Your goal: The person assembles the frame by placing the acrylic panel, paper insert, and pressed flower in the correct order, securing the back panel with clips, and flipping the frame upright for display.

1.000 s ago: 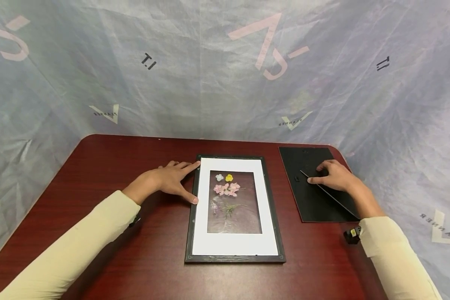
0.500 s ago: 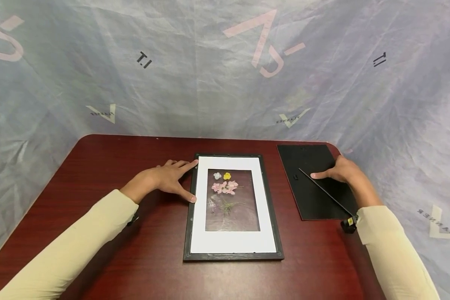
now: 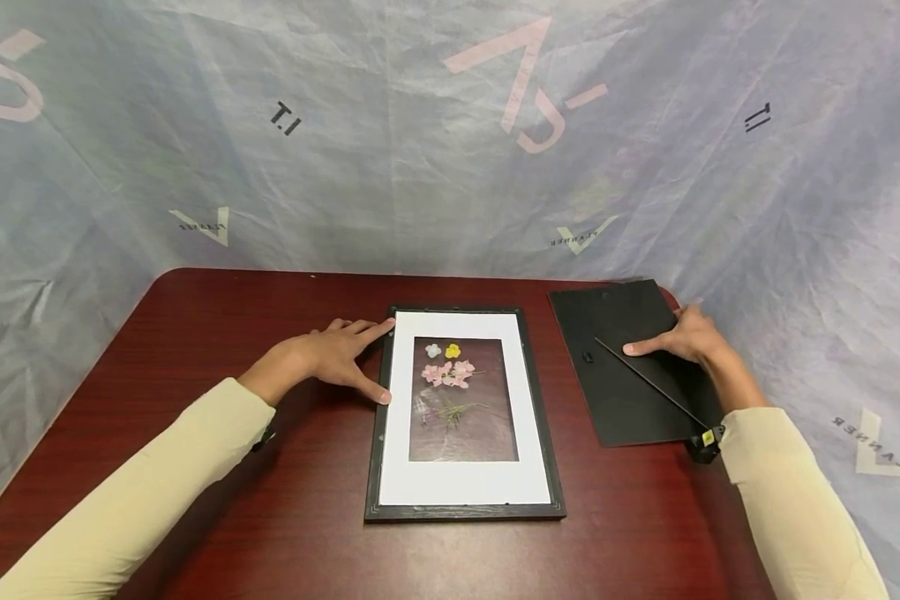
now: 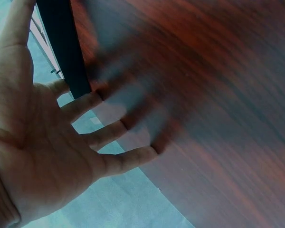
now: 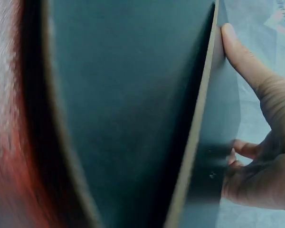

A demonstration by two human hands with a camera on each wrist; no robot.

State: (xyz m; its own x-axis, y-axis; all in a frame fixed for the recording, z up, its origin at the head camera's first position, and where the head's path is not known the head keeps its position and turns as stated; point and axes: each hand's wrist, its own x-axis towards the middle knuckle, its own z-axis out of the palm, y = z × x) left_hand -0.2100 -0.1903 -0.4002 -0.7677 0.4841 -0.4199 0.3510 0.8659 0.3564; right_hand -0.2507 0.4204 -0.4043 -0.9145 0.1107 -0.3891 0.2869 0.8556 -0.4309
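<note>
A black picture frame point(image 3: 555, 492) with a white mat point(image 3: 465, 485) lies on the table. In its window are a white flower point(image 3: 432, 351), a yellow flower point(image 3: 453, 351), a pink flower cluster point(image 3: 447, 374) and a green sprig point(image 3: 452, 413). My left hand point(image 3: 337, 358), fingers spread, touches the frame's left side with thumb and index finger. On the right, my right hand point(image 3: 693, 337) grips the black frame back point(image 3: 615, 400) at its right edge, thumb on top beside the easel leg point(image 5: 204, 95), the other fingers mostly hidden. The left wrist view shows the left palm point(image 4: 42, 137).
The dark red wooden table point(image 3: 285, 500) ends at a grey-blue sheet point(image 3: 307, 192) with printed letters, which hangs behind and at both sides. The frame back is close to the table's right edge, with a strip of tabletop between it and the frame.
My right hand has moved from the easel leg to the right edge of the frame back and now grips it. The back has tilted up slightly. My left hand keeps its place.
</note>
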